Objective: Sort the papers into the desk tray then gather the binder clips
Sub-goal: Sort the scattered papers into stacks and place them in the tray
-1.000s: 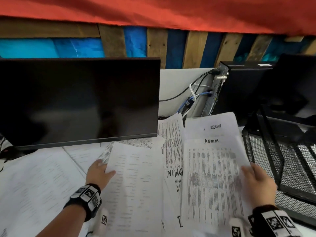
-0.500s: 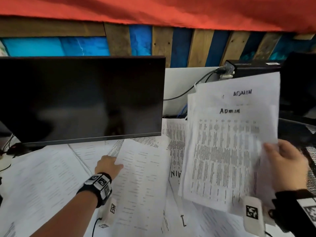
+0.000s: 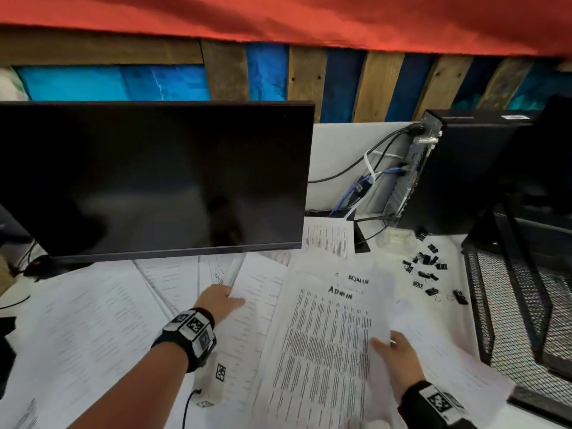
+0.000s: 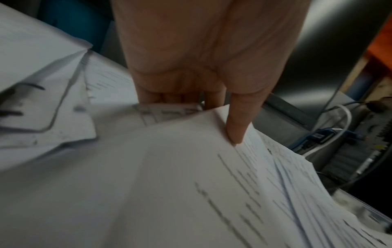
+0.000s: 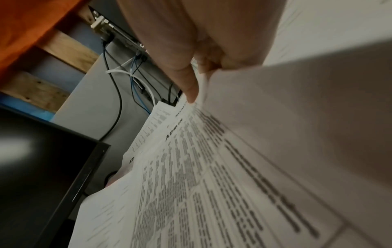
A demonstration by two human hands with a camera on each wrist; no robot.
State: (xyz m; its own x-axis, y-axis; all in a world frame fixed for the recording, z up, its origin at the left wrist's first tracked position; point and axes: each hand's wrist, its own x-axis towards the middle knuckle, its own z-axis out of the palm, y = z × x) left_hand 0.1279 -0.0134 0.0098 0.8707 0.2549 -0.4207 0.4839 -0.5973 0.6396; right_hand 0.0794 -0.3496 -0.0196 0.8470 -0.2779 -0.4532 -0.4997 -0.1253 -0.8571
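Clearly, the right hand (image 3: 399, 363) pinched the ADMIN sheets (image 3: 328, 342) at their right edge, the thumb on top and the other fingers under the paper. The sheets lay low over the other papers on the desk (image 3: 439, 252), with their long axis running away from the person. The mesh desk tray (image 3: 523, 292) stood to the right of this grip, just beside it, so the right hand was the nearer one, and I judge the next move was a carry to the right, over the tray's wall. The left hand (image 3: 216, 300) pinched the top corner of another printed sheet (image 3: 250, 308) under the monitor (image 3: 151, 178); it was farther from the tray. The binder clips (image 3: 428, 270) lay scattered between the ADMIN sheets and the tray, behind the right hand. Half a second earlier the ADMIN sheets were lifted up in front of the computer tower (image 3: 464, 168) and hid the clips; now they were down again. The left hand was almost at the same place.
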